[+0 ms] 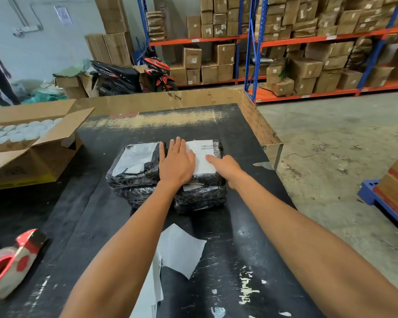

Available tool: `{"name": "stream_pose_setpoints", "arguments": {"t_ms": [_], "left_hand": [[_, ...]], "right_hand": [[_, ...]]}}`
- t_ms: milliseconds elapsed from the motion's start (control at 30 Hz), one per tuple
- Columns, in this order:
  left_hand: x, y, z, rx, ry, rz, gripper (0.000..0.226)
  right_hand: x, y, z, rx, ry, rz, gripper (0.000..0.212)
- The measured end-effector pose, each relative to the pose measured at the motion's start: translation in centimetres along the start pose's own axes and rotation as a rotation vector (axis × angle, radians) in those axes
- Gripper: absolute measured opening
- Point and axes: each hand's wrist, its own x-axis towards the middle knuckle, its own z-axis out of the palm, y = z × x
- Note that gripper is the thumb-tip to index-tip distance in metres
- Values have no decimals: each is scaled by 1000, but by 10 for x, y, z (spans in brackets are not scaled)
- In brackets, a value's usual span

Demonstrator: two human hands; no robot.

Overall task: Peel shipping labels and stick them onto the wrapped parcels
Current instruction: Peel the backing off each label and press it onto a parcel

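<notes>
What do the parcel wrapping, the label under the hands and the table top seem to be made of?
Parcel wrapping: glossy black plastic film, judging by its crinkles and glints. Label: matte white paper, printed with a barcode. Table top: a dark sheet, possibly rubber or painted board, scuffed pale in places.

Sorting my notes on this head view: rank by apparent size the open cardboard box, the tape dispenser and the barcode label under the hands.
1. open cardboard box
2. tape dispenser, though it is nearer the camera
3. barcode label, partly covered by the hands
</notes>
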Motion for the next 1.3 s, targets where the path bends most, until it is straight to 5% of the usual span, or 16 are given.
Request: {"name": "stream_pose_setpoints", "arguments": {"t_ms": [133,267,400,767,900,1000,1100,1200,1300], "left_hand": [[-8,-2,5,-131,103,83,55],[-5,-10,5,-238,-57,78,58],[-7,-14,1,-334,-84,40,59],[1,-11,-8,-278,-323,105,63],[-4,0,-2,-343,-287,137,60],[-4,2,-2,-339,-285,122,59],[-3,0,-4,-367,-276,100,57],[-3,2,-5,-586,-248,26,55],[-10,8,-7,-1156,-229,-282,54]], "right_hand": [[-3,-10,5,-163,91,-45,40],[-8,-15,11,-287,170,-134,43],[-8,-24,14,126,173,-112,73],[0,-3,-8,472,174,59,73],[1,6,-23,519,113,106,50],[-1,8,-17,452,122,93,76],[-3,10,-14,436,163,68,70],[0,14,-18,509,172,89,58],[2,19,-32,627,185,130,34]]}}
